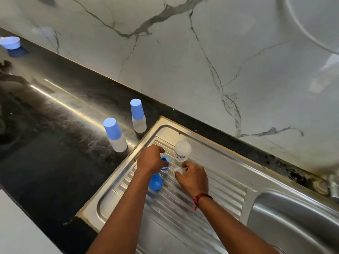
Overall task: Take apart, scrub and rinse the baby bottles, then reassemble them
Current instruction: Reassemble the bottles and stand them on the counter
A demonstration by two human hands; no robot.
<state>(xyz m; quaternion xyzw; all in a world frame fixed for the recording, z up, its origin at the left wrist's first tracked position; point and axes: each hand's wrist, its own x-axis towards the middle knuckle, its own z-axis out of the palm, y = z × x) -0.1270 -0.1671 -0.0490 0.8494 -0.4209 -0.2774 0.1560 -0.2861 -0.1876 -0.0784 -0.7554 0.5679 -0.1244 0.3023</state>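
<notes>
Two capped baby bottles, one nearer (115, 134) and one farther (138, 116), stand on the black counter, each with a blue cap. On the steel drainboard (211, 180) an uncapped clear bottle body (182, 151) stands upside down. My left hand (151, 159) grips a blue screw ring (165, 163) on the drainboard. My right hand (192, 177) pinches a clear teat (178, 170) beside the bottle body. A blue cap (155, 182) lies on the ribs just under my left wrist.
The sink basin (293, 222) lies at the lower right, with a tap base (333, 187) at its far edge. A blue bowl (11, 43) sits far left on the counter (55, 125). A marble wall rises behind.
</notes>
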